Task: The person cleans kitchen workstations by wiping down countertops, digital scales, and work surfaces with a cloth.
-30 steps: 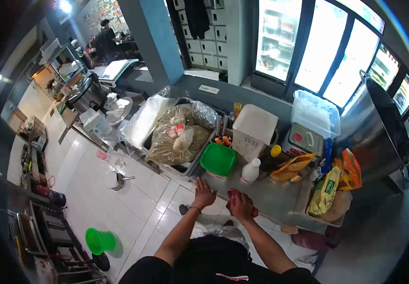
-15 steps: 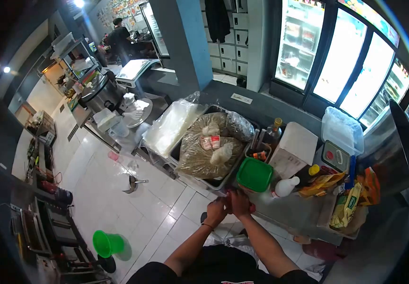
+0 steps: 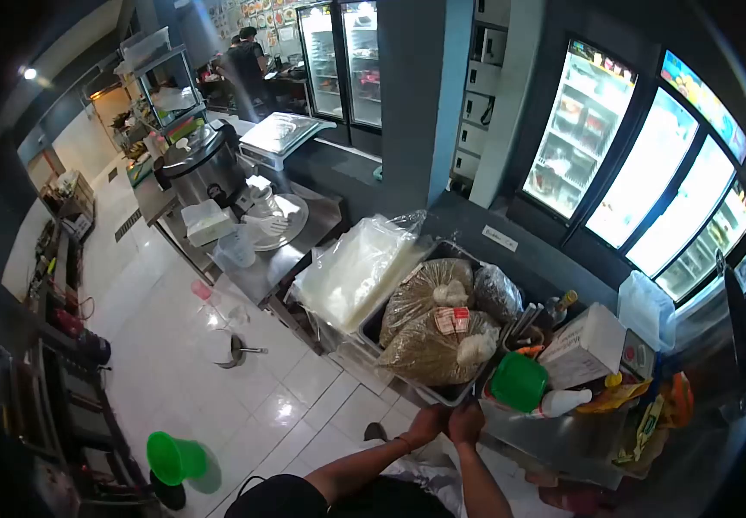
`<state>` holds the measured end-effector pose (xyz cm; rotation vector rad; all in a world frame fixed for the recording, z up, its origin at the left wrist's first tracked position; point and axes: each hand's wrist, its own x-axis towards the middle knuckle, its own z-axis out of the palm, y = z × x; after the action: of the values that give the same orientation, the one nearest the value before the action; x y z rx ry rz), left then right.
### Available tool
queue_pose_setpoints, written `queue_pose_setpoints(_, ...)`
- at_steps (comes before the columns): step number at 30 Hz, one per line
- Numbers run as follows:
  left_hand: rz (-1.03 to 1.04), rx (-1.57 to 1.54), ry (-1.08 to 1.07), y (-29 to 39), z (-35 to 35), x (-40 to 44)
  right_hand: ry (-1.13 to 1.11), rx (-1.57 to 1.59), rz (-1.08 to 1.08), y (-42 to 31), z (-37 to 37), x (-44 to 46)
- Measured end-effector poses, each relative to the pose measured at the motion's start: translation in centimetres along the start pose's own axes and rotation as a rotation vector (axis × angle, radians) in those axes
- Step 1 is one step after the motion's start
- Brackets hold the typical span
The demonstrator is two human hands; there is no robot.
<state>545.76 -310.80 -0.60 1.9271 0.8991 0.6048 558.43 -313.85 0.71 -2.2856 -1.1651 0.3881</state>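
My left hand (image 3: 425,425) and my right hand (image 3: 466,423) are close together at the front edge of the steel counter. Both have their fingers curled in; whatever they hold is hidden behind the knuckles. Just beyond them stands a black tray (image 3: 452,398) with clear plastic bags of brown dried stuff (image 3: 429,356), knotted at the top and bearing a red and white label (image 3: 452,320). To the right of my right hand are a green-lidded tub (image 3: 519,382) and a white bottle (image 3: 564,401).
Left of the tray lies a stack of clear plastic bags (image 3: 360,268). A large steel pot (image 3: 204,168) stands farther left. On the floor are a green bucket (image 3: 174,459) and a long-handled metal pan (image 3: 224,348). A person (image 3: 248,73) works at the back, near lit fridges (image 3: 640,168).
The view has turned left, so the counter things sit farther right and lower. A red thing seen at my hands earlier is no longer visible. My hands stay together at the edge.
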Motion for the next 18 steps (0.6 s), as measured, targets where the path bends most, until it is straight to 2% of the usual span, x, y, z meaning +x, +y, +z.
queue_pose_setpoints(4,-0.020,-0.102,0.142,-1.5,0.4,-0.5,0.042,0.053,0.047,-0.6,0.3,-0.3)
queue_pose_setpoints(6,-0.048,0.064,-0.063,-2.7,0.7,-0.3,0.090,0.052,0.065,-1.1,0.4,-0.7)
queue_pose_setpoints(7,-0.054,0.072,-0.044,-3.1,0.7,-0.5,0.146,0.052,0.084,-1.6,0.5,-0.7)
queue_pose_setpoints(11,-0.120,0.112,0.188,-1.6,0.4,-1.5,0.240,0.200,0.102,0.4,3.1,1.0)
queue_pose_setpoints(12,-0.061,0.113,0.269,-1.2,0.5,-2.1,0.085,0.220,0.236,-0.1,2.4,0.9)
queue_pose_setpoints(14,-0.016,0.123,0.359,-1.1,1.2,-2.9,0.110,0.300,0.189,-0.4,3.0,0.8)
queue_pose_setpoints(16,-0.186,0.134,0.486,-4.1,3.6,-2.4,0.160,0.392,0.160,0.6,4.8,0.5)
queue_pose_setpoints(17,-0.196,0.138,0.503,-4.9,3.9,-2.4,0.144,0.394,0.146,0.2,4.4,0.2)
queue_pose_setpoints(18,-0.441,-0.241,0.429,-5.5,4.0,-2.2,0.255,0.398,-0.151,-1.6,2.8,-0.5)
